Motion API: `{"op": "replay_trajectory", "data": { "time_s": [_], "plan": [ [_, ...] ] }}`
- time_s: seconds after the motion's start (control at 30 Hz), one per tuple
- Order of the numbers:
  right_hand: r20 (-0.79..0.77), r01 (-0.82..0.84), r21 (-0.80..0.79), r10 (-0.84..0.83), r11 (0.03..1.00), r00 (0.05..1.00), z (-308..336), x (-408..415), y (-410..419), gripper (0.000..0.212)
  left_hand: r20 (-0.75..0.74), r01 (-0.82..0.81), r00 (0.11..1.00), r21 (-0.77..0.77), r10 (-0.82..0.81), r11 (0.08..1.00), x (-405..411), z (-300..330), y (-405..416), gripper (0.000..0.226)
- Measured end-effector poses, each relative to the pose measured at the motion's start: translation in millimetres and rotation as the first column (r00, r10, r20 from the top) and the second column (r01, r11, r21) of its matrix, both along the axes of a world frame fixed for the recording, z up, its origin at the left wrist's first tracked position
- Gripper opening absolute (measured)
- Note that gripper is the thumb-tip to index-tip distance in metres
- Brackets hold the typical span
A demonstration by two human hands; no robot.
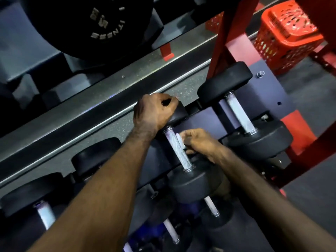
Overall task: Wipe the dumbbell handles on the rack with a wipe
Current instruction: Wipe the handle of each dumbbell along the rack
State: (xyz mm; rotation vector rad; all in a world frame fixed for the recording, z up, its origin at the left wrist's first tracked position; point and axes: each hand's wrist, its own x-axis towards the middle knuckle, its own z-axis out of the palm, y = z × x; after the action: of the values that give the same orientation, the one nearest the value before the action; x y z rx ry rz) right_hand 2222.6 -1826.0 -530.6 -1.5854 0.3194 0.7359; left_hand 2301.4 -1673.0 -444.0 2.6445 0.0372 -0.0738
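Note:
A black dumbbell with a knurled silver handle (178, 149) lies on the rack's dark shelf (209, 115) in the middle of the view. My left hand (152, 111) grips its far black head (179, 113) from above. My right hand (200, 142) pinches a small white wipe (180, 140) against the right side of that handle. A second dumbbell with a silver handle (239, 113) sits to the right on the same shelf. More dumbbell handles (45, 217) show on the lower tier.
The rack's red frame (229, 31) rises at the upper right, with a red perforated basket (289, 33) behind it. A large black weight plate (94, 24) sits at the upper left. Grey speckled floor (116, 124) lies beyond the shelf.

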Motion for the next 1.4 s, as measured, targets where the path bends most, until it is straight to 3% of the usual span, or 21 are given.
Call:
{"op": "replay_trajectory", "data": {
  "time_s": [0.1,0.27,0.33,0.43,0.5,0.63,0.8,0.87,0.97,1.0,1.07,1.13,1.2,1.3,1.4],
  "plan": [
    [-0.136,-0.207,-0.021,0.202,0.978,0.970,-10.1,-7.3,-14.0,0.027,0.001,-0.017,1.000,0.013,0.017,1.000,-2.1,0.3,-1.9,0.039],
    [-0.100,0.059,0.115,-0.048,0.992,0.994,-7.4,20.7,5.7,0.030,0.015,-0.033,0.999,0.012,0.033,0.999,-1.2,-0.9,-1.6,0.041],
    [-0.092,-0.047,0.084,0.055,0.995,0.994,-12.7,17.8,4.5,0.030,0.017,-0.034,0.999,0.017,0.034,0.999,-0.5,-1.9,-0.6,0.043],
    [-0.214,-0.227,0.098,0.243,0.969,0.946,-19.6,3.2,-7.7,0.031,0.027,-0.043,0.999,0.003,0.043,0.999,-2.0,-2.4,-0.2,0.046],
    [-0.265,-0.127,0.180,0.172,0.976,0.949,-19.9,6.3,-6.6,0.029,0.020,-0.041,0.999,0.003,0.041,0.999,-1.9,-3.1,0.2,0.045],
    [-0.199,0.128,0.196,-0.089,0.972,0.976,-18.1,25.9,12.6,0.030,0.040,-0.042,0.998,-0.026,0.043,0.999,-3.0,0.3,-0.1,0.040],
    [-0.304,-0.177,0.136,0.211,0.975,0.929,-34.6,2.8,-6.5,0.030,0.036,-0.059,0.998,-0.039,0.060,0.998,-3.9,0.7,-1.3,0.036],
    [-0.285,-0.130,0.172,0.176,0.976,0.942,-32.1,12.5,-4.1,0.032,0.038,-0.057,0.998,-0.034,0.058,0.998,-3.7,0.4,-0.6,0.037],
    [-0.190,0.066,0.205,-0.027,0.976,0.982,-19.8,29.2,12.1,0.027,0.040,-0.057,0.997,-0.031,0.059,0.998,-4.4,1.5,-1.6,0.036],
    [-0.157,0.055,0.183,-0.026,0.982,0.987,-19.2,28.1,13.0,0.028,0.041,-0.059,0.997,-0.028,0.060,0.998,-4.2,2.2,-1.7,0.036],
    [-0.127,-0.119,0.100,0.131,0.988,0.983,-24.9,14.6,2.2,0.027,0.028,-0.059,0.998,-0.035,0.060,0.998,-3.6,2.8,-1.9,0.037],
    [-0.191,-0.286,0.055,0.291,0.957,0.937,-27.8,0.2,-10.7,0.025,0.020,-0.072,0.997,-0.046,0.073,0.996,-4.3,2.5,-1.0,0.037],
    [-0.214,-0.239,0.087,0.252,0.967,0.944,-26.6,2.7,-11.4,0.028,0.020,-0.069,0.997,-0.066,0.070,0.995,-4.7,1.2,-1.0,0.037],
    [-0.113,0.008,0.123,0.005,0.992,0.994,-15.7,22.5,6.0,0.026,0.032,-0.063,0.997,-0.085,0.066,0.994,-4.8,0.5,-1.5,0.039],
    [-0.040,-0.064,0.067,0.066,0.996,0.997,-13.0,18.2,5.7,0.025,0.042,-0.045,0.998,-0.075,0.048,0.996,-3.4,0.4,-0.6,0.040]
  ]
}}
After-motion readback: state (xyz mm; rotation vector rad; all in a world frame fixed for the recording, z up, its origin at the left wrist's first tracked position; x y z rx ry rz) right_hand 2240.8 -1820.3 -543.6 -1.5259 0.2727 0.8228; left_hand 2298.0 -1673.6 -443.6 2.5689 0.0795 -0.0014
